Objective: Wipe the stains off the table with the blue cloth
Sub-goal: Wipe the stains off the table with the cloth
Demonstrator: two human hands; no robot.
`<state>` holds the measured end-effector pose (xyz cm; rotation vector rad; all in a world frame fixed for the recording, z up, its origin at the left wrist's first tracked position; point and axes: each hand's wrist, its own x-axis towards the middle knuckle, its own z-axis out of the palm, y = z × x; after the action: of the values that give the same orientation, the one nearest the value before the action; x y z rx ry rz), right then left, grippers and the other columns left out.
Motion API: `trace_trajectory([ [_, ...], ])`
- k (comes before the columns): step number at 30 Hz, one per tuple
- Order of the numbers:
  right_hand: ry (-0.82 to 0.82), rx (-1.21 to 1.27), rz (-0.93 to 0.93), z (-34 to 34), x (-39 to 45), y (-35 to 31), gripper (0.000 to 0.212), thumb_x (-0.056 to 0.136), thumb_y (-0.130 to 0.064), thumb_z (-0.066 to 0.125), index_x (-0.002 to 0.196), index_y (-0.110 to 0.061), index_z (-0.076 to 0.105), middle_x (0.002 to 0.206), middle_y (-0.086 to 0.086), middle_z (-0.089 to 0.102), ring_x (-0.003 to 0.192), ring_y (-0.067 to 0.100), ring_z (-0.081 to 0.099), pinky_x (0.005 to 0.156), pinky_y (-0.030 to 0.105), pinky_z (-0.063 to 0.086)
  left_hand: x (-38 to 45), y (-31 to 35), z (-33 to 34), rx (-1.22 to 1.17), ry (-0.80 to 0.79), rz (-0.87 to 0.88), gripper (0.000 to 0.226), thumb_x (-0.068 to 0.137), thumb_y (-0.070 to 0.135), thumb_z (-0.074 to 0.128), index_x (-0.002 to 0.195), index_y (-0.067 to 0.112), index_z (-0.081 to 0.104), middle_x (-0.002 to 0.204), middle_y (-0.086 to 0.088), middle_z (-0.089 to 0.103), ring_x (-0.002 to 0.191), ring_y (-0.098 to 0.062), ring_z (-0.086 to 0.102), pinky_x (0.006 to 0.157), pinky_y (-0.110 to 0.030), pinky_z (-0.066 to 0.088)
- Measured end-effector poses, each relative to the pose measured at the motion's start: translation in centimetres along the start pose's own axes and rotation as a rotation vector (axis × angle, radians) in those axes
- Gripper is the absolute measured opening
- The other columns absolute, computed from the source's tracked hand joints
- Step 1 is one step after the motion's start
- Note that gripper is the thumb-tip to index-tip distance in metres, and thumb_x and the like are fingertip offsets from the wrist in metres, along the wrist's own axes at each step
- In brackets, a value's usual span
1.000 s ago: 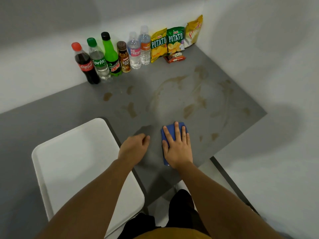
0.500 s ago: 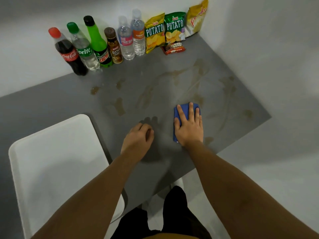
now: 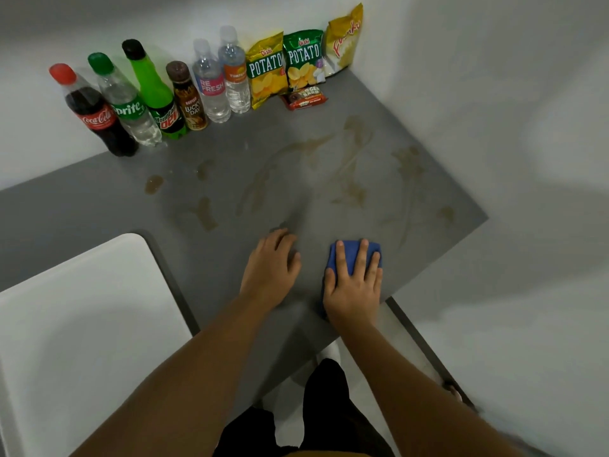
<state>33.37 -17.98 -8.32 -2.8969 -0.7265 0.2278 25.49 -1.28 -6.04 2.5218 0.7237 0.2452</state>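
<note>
The grey table (image 3: 329,133) is marked with brown stains (image 3: 349,192) across its middle and far side, most of them not yet wiped. The blue cloth (image 3: 352,255) has been drawn back to the near edge, pressed flat under the spread right hand (image 3: 354,288). The loosely curled left hand (image 3: 270,265) is rested beside it, so a further forward stroke seems needed.

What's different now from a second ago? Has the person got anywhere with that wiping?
The right hand pushed the blue cloth away over the table, then drew it back near the front edge. The left hand stayed resting beside it. Brown stains remain; the bottles stayed put.
</note>
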Motion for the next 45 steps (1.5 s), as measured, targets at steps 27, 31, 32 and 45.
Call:
trace_trajectory([
  [27, -0.045, 0.045, 0.001, -3.2, 14.7, 2.6, 0.06, 0.106, -0.058, 0.017, 0.163, -0.045, 0.003, 0.173, 0.002, -0.011, 0.159, 0.033, -0.007, 0.129, 0.045, 0.002, -0.7, -1.0, 3.3, 0.268, 0.001, 0.014, 0.06, 0.107, 0.048, 0.025, 0.161, 0.023, 0.017, 0.169, 0.0, 0.011, 0.156, -0.016, 0.005, 0.127, -0.038, 0.007],
  [31, -0.044, 0.038, 0.05, -3.4, 13.0, 5.1, 0.06, 0.106, -0.06, 0.015, 0.162, -0.046, 0.0, 0.173, 0.001, -0.012, 0.159, 0.032, -0.008, 0.129, 0.045, 0.002, -0.7, -0.9, 3.3, 0.264, 0.024, 0.016, 0.059, 0.106, 0.045, 0.03, 0.16, 0.022, 0.022, 0.169, -0.002, 0.016, 0.156, -0.018, 0.009, 0.127, -0.039, 0.008],
  [32, -0.044, 0.037, 0.062, -3.4, 12.4, 5.4, 0.06, 0.106, -0.06, 0.014, 0.162, -0.045, -0.001, 0.173, 0.002, -0.013, 0.159, 0.032, -0.008, 0.129, 0.045, 0.002, -0.7, -0.9, 3.3, 0.261, 0.025, 0.017, 0.059, 0.106, 0.044, 0.031, 0.16, 0.021, 0.023, 0.168, -0.002, 0.016, 0.156, -0.018, 0.01, 0.127, -0.039, 0.009],
  [45, -0.027, 0.044, 0.062, -0.5, 2.7, -0.4, 0.065, 0.106, -0.055, 0.019, 0.164, -0.036, -0.002, 0.173, 0.012, -0.01, 0.158, 0.041, -0.005, 0.128, 0.051, 0.003, -0.8, -1.0, 3.3, 0.278, -0.001, 0.015, 0.061, 0.105, 0.047, 0.026, 0.16, 0.019, 0.024, 0.168, -0.005, 0.016, 0.156, -0.019, 0.01, 0.126, -0.042, 0.011],
])
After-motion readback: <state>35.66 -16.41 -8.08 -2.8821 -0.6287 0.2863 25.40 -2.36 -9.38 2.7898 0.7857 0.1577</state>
